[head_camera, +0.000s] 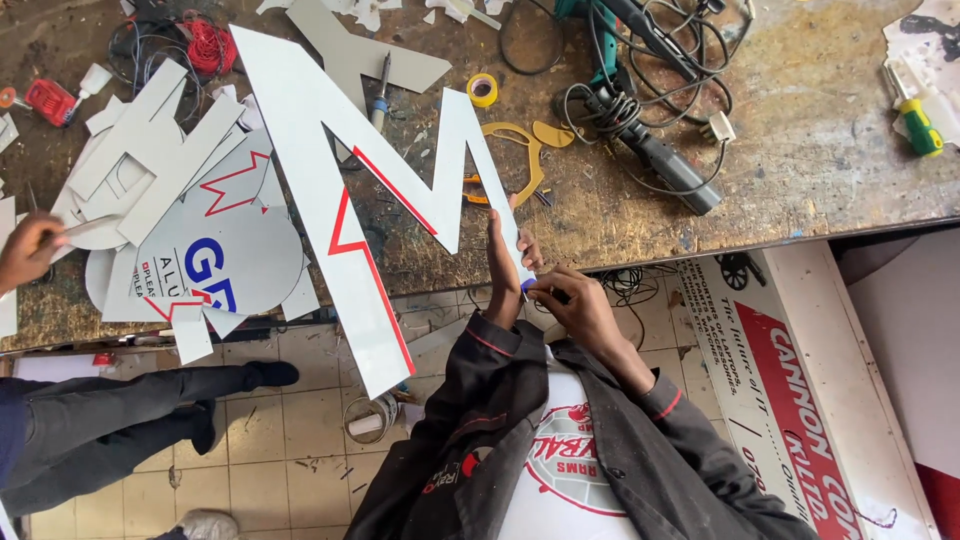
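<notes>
A big white M-shaped cut-out (330, 170) with red edging lies on the worn workbench (820, 170), and its long leg overhangs the front edge. My left hand (503, 262) lies along the right leg of the M-shaped cut-out and grips its edge. Just beside it, my right hand (572, 300) pinches a small purple piece (527, 285) against the tip of that leg. Both my sleeves are dark grey with red trim.
A co-worker's hand (24, 252) at the far left holds a white strip over a pile of white cut-outs (150, 160) and a round sign (215, 262). The bench also holds a yellow tape roll (482, 89), a power tool with tangled cables (650, 150) and a green screwdriver (915, 118). A signboard (800, 390) leans on the floor.
</notes>
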